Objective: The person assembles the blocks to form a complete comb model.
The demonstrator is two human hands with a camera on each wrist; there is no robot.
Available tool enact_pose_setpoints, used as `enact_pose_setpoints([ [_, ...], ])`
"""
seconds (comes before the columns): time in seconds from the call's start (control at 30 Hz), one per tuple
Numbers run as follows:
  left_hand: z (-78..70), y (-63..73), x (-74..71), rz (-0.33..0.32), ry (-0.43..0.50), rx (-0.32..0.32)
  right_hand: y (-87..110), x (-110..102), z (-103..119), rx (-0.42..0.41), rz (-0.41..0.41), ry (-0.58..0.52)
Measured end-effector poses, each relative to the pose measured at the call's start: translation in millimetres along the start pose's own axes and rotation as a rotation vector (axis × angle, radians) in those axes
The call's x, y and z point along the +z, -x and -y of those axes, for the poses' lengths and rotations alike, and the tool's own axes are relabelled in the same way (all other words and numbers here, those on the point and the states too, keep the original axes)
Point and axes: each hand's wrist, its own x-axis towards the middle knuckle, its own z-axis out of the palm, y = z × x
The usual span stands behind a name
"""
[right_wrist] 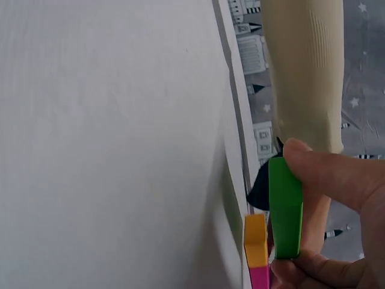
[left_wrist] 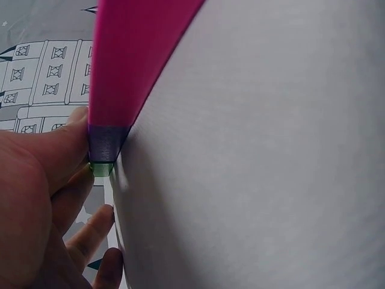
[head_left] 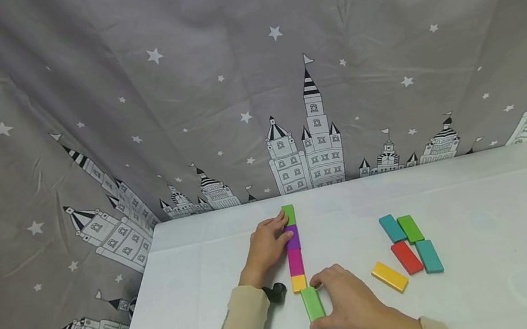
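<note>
A row of coloured blocks runs away from me: a yellow block (head_left: pixel 298 283) nearest, then a magenta block (head_left: pixel 295 262), a purple block (head_left: pixel 293 237) and a green block (head_left: pixel 290 214) at the far end. Along the row's left side, my left hand (head_left: pixel 266 247) touches the purple and green blocks, its fingers extended. My right hand (head_left: pixel 349 302) pinches a light green block (head_left: pixel 313 304) by its two ends, thumb at the near end. In the right wrist view this light green block (right_wrist: pixel 285 208) is beside the yellow block (right_wrist: pixel 255 239).
On the white table (head_left: pixel 479 185) to the right lie loose blocks: a blue block (head_left: pixel 393 228), a green block (head_left: pixel 410 229), a red block (head_left: pixel 407 257), a teal block (head_left: pixel 429 257) and a yellow block (head_left: pixel 390 277). A grey castle-print curtain (head_left: pixel 204 69) hangs behind and at left.
</note>
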Motion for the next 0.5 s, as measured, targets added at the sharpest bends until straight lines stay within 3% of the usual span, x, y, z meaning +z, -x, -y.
enact_pose_setpoints([
  [0.5, -0.1, 0.5, 1.0, -0.009, -0.002, -0.008, -6.2, 17.3, 7.4, -0.044, -0.014, 0.163],
])
